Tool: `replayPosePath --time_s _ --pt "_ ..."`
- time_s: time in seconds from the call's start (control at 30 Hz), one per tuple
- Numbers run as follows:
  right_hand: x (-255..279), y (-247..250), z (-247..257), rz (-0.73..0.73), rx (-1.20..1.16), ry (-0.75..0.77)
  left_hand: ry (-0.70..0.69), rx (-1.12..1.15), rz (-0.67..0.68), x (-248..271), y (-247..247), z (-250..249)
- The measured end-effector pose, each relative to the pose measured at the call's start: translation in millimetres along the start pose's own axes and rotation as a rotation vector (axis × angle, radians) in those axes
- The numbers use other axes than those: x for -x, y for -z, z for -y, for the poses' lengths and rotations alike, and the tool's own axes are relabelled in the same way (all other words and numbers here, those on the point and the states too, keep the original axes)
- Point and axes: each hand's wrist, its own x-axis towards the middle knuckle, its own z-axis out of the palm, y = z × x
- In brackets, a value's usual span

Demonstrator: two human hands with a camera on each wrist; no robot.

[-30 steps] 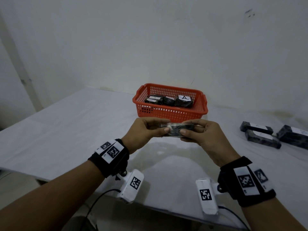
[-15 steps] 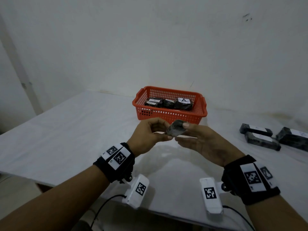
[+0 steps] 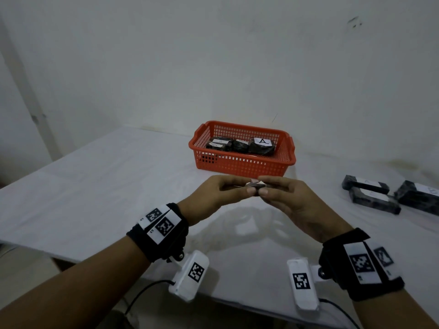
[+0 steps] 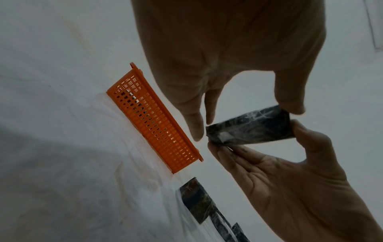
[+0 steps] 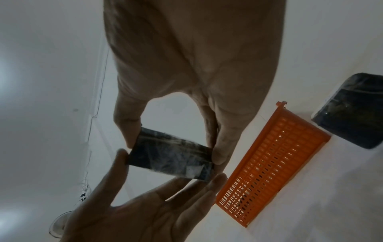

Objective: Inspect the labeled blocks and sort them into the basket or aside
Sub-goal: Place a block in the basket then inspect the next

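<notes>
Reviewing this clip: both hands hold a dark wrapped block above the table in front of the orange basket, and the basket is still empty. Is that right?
Not quite. The orange basket is not empty: the head view shows dark wrapped blocks inside it, one labeled A. The rest holds: left hand and right hand hold the dark block in front of it.

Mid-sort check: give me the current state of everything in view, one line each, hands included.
held block: off the table, pinched between both hands, dark face toward the wrist cameras, no label visible.
left hand: fingers pinching the held block.
right hand: fingers pinching the held block.
basket: upright on the table, holding three dark blocks.
block marked A: in the basket, label up.
blocks aside: three on the table, right of the basket, white labels up.
</notes>
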Motion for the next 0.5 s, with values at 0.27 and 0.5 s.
replayPosePath --time_s 0.27,0.5 --pt "9.9 -3.7 7.3 0.032 0.047 0.06 -0.019 0.046 -0.025 -0.4 -4.6 0.5" --pt "14.2 -0.6 5.4 0.088 0.051 0.053 -0.004 0.1 -0.032 0.9 -4.6 0.5"
